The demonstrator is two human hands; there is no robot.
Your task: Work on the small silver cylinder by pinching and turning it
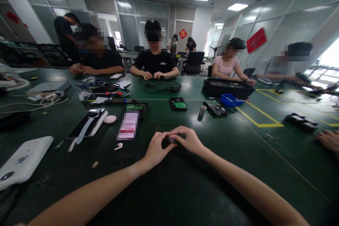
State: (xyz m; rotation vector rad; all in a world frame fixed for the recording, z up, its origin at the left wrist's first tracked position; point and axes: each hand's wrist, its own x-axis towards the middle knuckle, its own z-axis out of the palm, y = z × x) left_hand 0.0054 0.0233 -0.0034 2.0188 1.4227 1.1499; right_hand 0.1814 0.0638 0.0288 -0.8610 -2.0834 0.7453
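Over the dark green table, my left hand (156, 151) and my right hand (189, 139) meet with fingers curled around a small grey cylindrical part (172, 139). Both hands are closed on it, thumbs and fingertips pinching its sides. Much of the part is hidden by fingers, so its exact kind cannot be made out. Beyond my right hand, a small silver cylinder (202, 110) stands upright on the table. Farther off lie a hard drive (178, 103) with a green circuit board and a second hard drive (216, 108).
On the left are a lit phone (127, 125), a white earbud (119, 146), a watch (87, 123) on a dark device and a white device (25, 162). A blue tray (231, 100) and black casing (227, 88) stand at back right. Co-workers sit opposite; another person's hand (328, 139) rests at right.
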